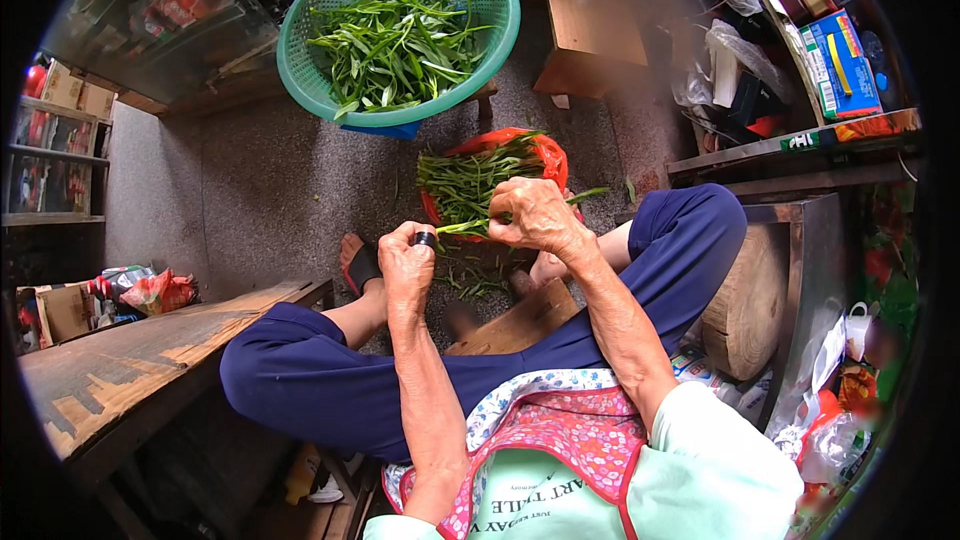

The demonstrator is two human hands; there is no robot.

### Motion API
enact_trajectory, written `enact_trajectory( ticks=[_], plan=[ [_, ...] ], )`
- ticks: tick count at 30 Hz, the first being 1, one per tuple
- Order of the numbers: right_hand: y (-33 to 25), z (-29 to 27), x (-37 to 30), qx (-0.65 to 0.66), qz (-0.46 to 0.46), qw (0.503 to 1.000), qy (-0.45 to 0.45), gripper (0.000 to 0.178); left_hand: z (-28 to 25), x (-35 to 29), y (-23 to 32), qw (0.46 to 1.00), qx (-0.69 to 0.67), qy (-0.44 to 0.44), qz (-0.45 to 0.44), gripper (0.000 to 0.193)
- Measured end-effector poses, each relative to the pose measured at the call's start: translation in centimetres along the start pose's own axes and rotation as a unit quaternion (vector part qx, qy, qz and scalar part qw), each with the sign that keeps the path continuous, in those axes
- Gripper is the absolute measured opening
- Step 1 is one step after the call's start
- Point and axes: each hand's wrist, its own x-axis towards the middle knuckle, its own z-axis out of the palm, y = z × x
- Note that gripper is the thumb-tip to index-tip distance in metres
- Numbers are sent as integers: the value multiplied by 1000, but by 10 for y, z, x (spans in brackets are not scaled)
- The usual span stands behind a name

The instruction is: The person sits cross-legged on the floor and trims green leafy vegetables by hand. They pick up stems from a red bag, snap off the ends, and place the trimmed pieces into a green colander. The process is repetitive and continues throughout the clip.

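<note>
In front of my knees, my left hand (407, 260) is closed, pinching one end of a green water spinach stem (458, 228). A black band wraps one of its fingers. My right hand (530, 214) grips the same stem further along, its fingers curled in, and a leafy piece pokes out on its right side. Just beyond both hands, a red plastic bag (553, 162) lies open on the floor, heaped with water spinach stems (478, 178). Further off stands a green plastic colander (300, 70) holding a pile of loose leaves and tips (405, 40).
Scraps of greens (475, 278) litter the floor below my hands. A wooden stool (590, 15) is at the far right of the colander. Cluttered shelves (790, 145) line the right, with a worn wooden bench (150, 350) at my left and a round wood block (745, 305) by my right knee.
</note>
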Motion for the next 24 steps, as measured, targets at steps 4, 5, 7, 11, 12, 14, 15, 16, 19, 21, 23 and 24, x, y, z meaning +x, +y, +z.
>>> enact_trajectory(
  ticks=[4,5,7,11,12,14,15,16,19,21,23,24],
  plan=[
    [-6,1,-1,65,47,997,5,18,-4,-4,11,995,-99,-21,-27,10],
    [-8,-1,0,71,66,995,-7,18,-4,-5,13,994,-100,-17,-45,10],
    [-12,-5,0,84,105,990,-30,19,-6,-5,12,992,-109,-24,-57,11],
    [-6,-4,1,220,178,958,-30,21,-4,-4,17,990,-121,-2,-76,11],
    [2,2,0,263,212,941,-18,22,-2,-3,18,990,-125,-7,-61,12],
    [10,3,1,330,248,910,-30,24,1,-1,17,991,-133,-15,-32,13],
    [14,2,-1,325,244,913,-38,23,1,0,17,990,-137,-25,-33,12],
    [14,0,-1,321,239,915,-47,23,2,-1,17,990,-138,-22,-31,12],
    [10,1,-2,389,261,882,-54,22,4,-1,18,992,-127,-17,-21,12],
    [11,5,-2,326,267,906,-24,21,6,-2,20,995,-99,-18,-10,12],
    [14,14,-2,287,294,911,39,23,9,-4,21,995,-85,-49,-23,13],
    [16,17,-3,335,329,881,69,21,11,-6,21,994,-78,-65,-29,14]
  ],
)
